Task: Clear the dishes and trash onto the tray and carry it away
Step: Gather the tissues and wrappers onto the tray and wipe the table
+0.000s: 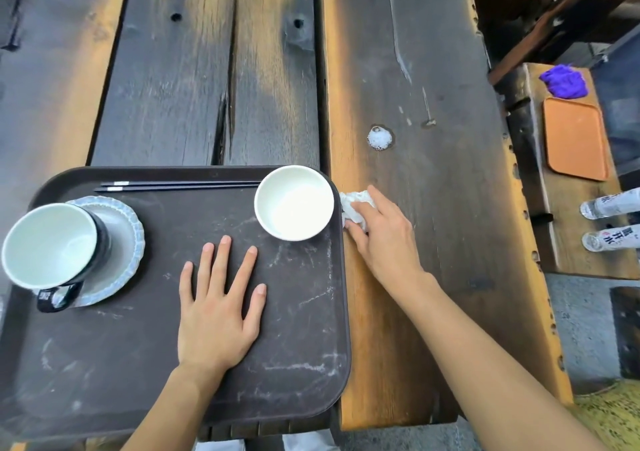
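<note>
Head view: cup, plate, chopsticks and bowl sit on the tray. Right hand fingers close on the napkin on the worktop; left hand lies flat, fingers spread. Carrying remains.

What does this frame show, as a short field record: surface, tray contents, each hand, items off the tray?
surface: wooden table
tray: dark tray at the table's near edge
on tray: mug on a plate, chopsticks, white bowl
left hand: flat on the tray, fingers spread
right hand: closing on a crumpled napkin beside the tray
off tray: foamy spot on the table
</note>
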{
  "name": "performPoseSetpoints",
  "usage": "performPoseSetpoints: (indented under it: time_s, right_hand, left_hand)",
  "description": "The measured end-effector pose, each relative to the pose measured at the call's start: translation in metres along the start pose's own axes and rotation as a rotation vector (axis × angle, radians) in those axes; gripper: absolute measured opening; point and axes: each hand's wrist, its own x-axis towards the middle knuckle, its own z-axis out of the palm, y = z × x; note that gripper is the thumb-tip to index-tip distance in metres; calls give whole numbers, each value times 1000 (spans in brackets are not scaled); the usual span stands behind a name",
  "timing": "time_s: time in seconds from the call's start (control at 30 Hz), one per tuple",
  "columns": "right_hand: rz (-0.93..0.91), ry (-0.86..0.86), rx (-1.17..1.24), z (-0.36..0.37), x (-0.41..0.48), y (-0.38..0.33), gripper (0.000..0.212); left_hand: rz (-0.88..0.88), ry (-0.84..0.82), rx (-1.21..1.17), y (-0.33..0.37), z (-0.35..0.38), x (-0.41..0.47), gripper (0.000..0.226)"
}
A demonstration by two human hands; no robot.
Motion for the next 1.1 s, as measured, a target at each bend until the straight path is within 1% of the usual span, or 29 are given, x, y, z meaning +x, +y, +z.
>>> performPoseSetpoints:
  time_s: [0.03,0.1,0.2,0.3,0.37,0.43,0.47,0.57,0.63,0.73,0.83,0.97,1.1]
  right_hand:
    - [15,13,8,-2,2,1,28]
    - [47,34,47,-7,5,2,26]
    - [205,83,174,-17,1,4,28]
    - [339,141,305,-21,-27,-5,29]
    - [353,180,420,-20,-53,-20,29]
    - [276,206,521,-13,-76,-40,27]
    - [200,200,515,-6,-84,-50,26]
    - [-57,93,341,17,-96,-71,27]
    - [-167,44,238,27,-98,-75,28]
    - [-226,20,146,32,-104,-66,28]
    - [-255,-45,42,35,-109,-58,30]
    - [-310,-61,-57,44,-117,-59,36]
    - [-283,-110,-107,47,-122,-64,43]
  left_hand:
    - [-2,2,1,0,1,0,60]
    - [-7,3,5,0,0,1,60]
    - [-2,-1,-7,3,-2,3,59]
    - [-5,-8,-5,2,-3,0,59]
    - [-7,-17,4,2,-2,-1,59]
    - [-8,-29,16,2,-1,0,59]
    - [-9,-36,15,1,-1,-1,59]
    - [-11,-48,11,1,-2,0,59]
    - [-11,-53,1,1,-2,-1,59]
    - [-10,-56,-7,1,-1,-1,59]
    - [-12,-72,-13,2,-1,0,60]
    - [-8,-90,-12,3,-3,0,60]
    - [-16,-171,-18,3,-12,0,61]
